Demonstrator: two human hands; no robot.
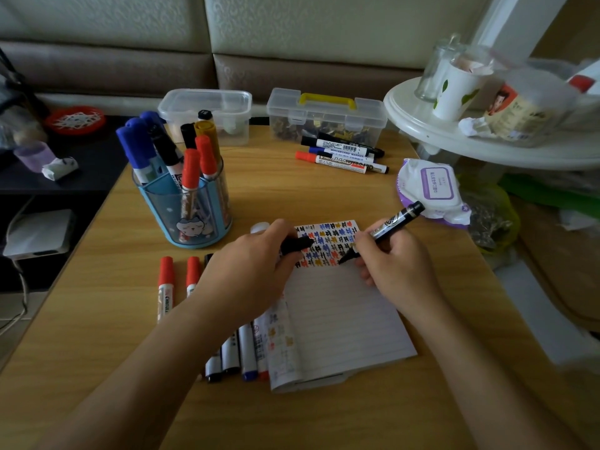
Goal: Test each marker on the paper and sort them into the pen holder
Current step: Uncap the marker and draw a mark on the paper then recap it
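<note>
Black marker (394,222), pinched by your right grip (399,271), slants onto paper (341,313); left grip (253,264), nearer pen holder (194,209), seemingly pinches cap (297,245).

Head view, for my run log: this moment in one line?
right hand: black marker, tip on paper | left hand: holds cap | pen holder: markers inside

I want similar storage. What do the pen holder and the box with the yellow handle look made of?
The pen holder looks like translucent blue plastic: marker barrels show through its wall. The box with the yellow handle looks like clear, slightly frosted plastic: its dark contents show through.
</note>
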